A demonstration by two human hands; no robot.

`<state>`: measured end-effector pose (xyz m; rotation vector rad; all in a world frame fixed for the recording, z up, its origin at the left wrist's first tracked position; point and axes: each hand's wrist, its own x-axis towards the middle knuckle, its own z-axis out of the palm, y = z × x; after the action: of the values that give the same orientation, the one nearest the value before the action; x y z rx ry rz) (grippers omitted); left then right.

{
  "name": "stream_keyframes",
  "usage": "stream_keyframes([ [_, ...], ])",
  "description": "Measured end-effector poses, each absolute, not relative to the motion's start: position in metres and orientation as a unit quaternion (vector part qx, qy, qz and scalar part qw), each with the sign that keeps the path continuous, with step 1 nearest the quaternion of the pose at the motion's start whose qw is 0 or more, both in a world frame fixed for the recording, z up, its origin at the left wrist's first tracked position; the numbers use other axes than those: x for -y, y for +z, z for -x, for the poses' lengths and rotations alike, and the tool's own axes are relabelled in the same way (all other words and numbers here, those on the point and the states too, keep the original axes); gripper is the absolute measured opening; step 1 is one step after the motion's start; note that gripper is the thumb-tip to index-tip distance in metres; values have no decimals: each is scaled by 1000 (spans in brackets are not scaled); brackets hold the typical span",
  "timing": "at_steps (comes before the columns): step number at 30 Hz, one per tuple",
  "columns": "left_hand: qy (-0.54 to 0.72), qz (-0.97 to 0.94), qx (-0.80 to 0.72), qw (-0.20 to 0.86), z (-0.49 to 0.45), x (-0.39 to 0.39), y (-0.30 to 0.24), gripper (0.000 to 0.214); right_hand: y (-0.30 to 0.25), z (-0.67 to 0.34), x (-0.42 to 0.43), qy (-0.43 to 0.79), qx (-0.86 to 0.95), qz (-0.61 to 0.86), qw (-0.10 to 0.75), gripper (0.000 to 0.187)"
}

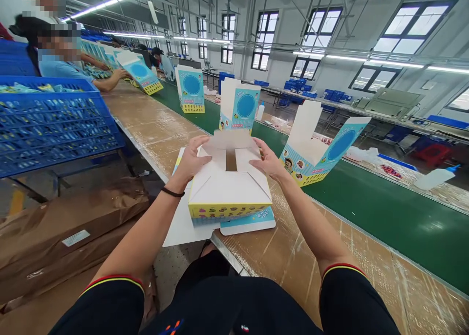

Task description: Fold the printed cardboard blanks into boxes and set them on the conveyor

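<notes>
Box (pixel 230 209): on bench (pixel 308 237) nr its edge, straight in front of person; prob. bottom-up, as print looks inverted.
Panels: white one (pixel 185 227) juts past bench edge, blue one (pixel 252 221) lies by it; overhang prob. gives loose card room.
Flaps (pixel 229 186): folded in, narrow gap in mid; far flap (pixel 234 139) blurred.
L hand (pixel 192 160): pinches box's L side, thumb in on flap, fingers outside; tips partly hid.
R hand (pixel 270 163): same on R side, thumb inward; opp. grips prob. steady walls & hold flaps down.
Wrap (pixel 91 227): brown bundle on floor, L.
Crate (pixel 54 130): blue, full of small packs, set beside bench, prob. for easy reach.
R box (pixel 322 154): open, tilted at belt (pixel 366 193) edge.
Mid box (pixel 240 108): upright, open, just past far flap.
Far box (pixel 191 88): upright on belt.
Co-worker's hand (pixel 120 75): at tilted box (pixel 141 73), far L; grip can't tell.
</notes>
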<state>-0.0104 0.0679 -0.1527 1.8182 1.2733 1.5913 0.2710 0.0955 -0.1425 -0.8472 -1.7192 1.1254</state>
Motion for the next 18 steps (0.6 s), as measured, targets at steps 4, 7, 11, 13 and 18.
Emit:
stream_keyframes([
  [4, 498, -698, -489, 161, 10, -57, -144, 23, -144, -265, -92, 381, 724, 342, 461, 19],
  [7, 402, -739, -524, 136, 7, -51, -133, 21, -139, -262, -92, 356, 743, 382, 417, 29],
  [11, 222, -782, -577, 73, 0, -51, -117, 65, -127, -254, -89, 216, 819, 449, 285, 81],
  [13, 145, -794, -589, 42, -5, -51, -113, 92, -123, -248, -86, 162, 827, 489, 227, 88],
  [18, 105, -798, -593, 4, -10, -49, -115, 102, -124, -240, -87, 120, 827, 514, 193, 86],
])
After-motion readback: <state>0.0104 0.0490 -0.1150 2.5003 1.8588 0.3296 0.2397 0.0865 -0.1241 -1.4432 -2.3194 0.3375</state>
